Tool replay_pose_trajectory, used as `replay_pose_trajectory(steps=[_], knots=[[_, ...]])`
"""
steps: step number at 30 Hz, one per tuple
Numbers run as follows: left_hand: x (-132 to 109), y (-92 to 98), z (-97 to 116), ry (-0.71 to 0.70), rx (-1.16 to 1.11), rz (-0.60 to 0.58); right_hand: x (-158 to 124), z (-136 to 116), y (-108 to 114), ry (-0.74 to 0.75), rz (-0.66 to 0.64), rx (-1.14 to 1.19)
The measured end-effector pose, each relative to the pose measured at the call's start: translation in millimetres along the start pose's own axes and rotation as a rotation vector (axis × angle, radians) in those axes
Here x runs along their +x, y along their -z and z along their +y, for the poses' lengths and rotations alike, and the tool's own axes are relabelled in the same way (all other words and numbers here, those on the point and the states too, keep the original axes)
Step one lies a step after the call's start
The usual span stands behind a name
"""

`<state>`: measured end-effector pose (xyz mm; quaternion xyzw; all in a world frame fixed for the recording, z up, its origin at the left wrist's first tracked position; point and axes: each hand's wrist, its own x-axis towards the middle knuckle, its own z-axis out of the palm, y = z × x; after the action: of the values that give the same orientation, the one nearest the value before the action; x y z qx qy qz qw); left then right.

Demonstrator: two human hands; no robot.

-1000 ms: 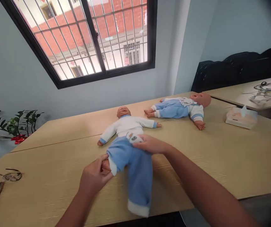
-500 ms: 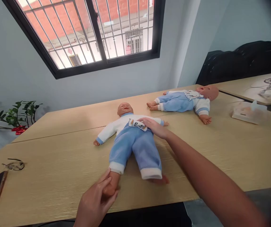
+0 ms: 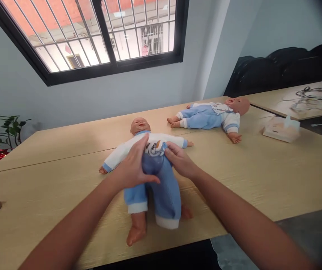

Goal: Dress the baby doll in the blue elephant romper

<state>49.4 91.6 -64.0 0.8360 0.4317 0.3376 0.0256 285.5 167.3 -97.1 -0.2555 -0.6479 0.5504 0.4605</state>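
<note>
Up from the doll's bare foot my left hand has come to the waist of the blue trousers, while my right hand, half a second ago laid out along the animal-face patch, now has its fingers bent at that patch's edge. Left thumb and fingers are spread wide in a curve over the front of the trousers — not closed on anything — and my right thumb and fingertips seem to pinch a bit of cloth at the top. Face up at the middle of the frame, the doll lies on the table, feet toward the bottom edge, its white top showing above the waist. Both feet stick out below the white cuffs, so I judge the legs are through and the step in hand is settling the waist. That seems to call for a firm hold on each side and an even pull upward — one side alone could leave it crooked. A second doll lies at upper right, with a tissue box beyond its head.
</note>
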Motion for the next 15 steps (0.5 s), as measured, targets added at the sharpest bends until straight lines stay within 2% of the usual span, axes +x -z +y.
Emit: replay_pose_trajectory(steps=[2, 4, 5, 8, 10, 11, 13, 15], knots=[[36.3, -7.5, -8.8, 0.019, -0.124, -0.200, -5.0, -5.9, -4.7, 0.030, -0.027, -0.043], [55.8, -10.3, -20.7, 0.083, -0.255, -0.386, -9.2, -11.5, 0.6, 0.042, -0.088, -0.114], [59.7, -10.4, -28.0, 0.133, -0.321, -0.435, -10.7, -13.9, 5.6, 0.032, -0.150, -0.152], [55.7, -11.3, -50.8, 0.306, -0.529, -0.449, -12.8, -16.5, 20.4, -0.058, -0.402, -0.271], [47.9, -15.0, -59.8, 0.390, -0.694, -0.439, -12.4, -13.3, 24.2, -0.117, -0.482, -0.337], [44.4, -17.4, -60.8, 0.418, -0.771, -0.438, -11.8, -10.6, 23.8, -0.121, -0.457, -0.351], [40.9, -21.3, -56.4, 0.435, -0.863, -0.465, -10.4, -4.8, 20.3, -0.078, -0.287, -0.327], [42.5, -21.9, -47.5, 0.377, -0.826, -0.585, -9.4, -1.4, 15.9, -0.029, -0.096, -0.251]])
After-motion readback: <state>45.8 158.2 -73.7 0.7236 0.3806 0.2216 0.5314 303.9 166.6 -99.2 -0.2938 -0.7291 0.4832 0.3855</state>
